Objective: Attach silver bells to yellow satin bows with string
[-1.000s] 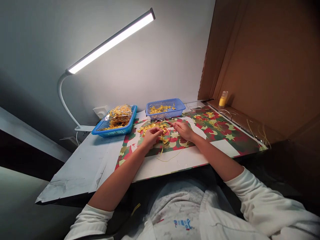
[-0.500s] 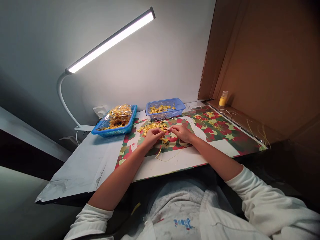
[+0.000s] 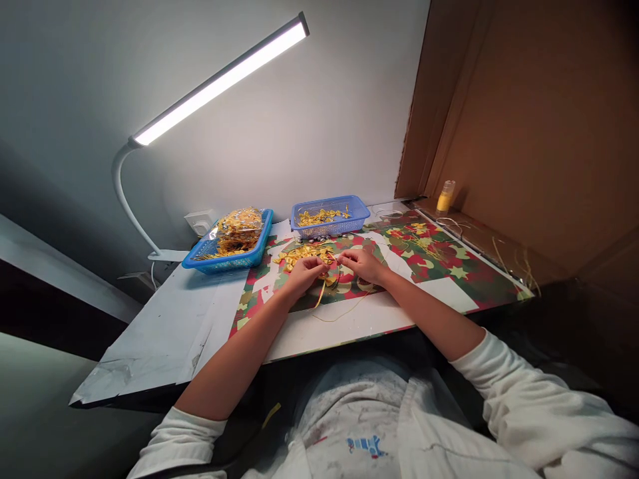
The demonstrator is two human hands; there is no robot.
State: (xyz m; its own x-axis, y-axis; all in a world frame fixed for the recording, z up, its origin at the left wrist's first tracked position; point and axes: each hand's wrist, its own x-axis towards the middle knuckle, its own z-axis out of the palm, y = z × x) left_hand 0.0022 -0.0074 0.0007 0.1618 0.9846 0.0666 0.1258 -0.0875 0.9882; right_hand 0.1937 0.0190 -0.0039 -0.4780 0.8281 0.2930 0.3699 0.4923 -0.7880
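Note:
My left hand point(image 3: 304, 274) is closed in a pinch on a narrow yellow ribbon point(image 3: 320, 293), whose end dangles below the fingertips. Just to its right, my right hand point(image 3: 364, 264) also pinches, with a thin, small item between the fingertips that is too small to name. The two sets of fingertips almost meet. Behind and beside my left hand lies a pile of small yellow ribbon bows point(image 3: 298, 255) on the camouflage-patterned board. A fine yellow thread point(image 3: 344, 316) curves over the white strip in front of my hands.
A blue basket point(image 3: 227, 263) holds yellow pieces and a clear bag. Behind my hands stands a lilac-blue basket point(image 3: 330, 229) with more bows. Yellow scraps point(image 3: 424, 239) lie at right, near a small yellow bottle point(image 3: 446, 197). A lit lamp point(image 3: 219, 80) hangs above the table's left part.
The dangling ribbon end has shifted slightly to the right. Both hands stay in nearly the same place, still pinching.

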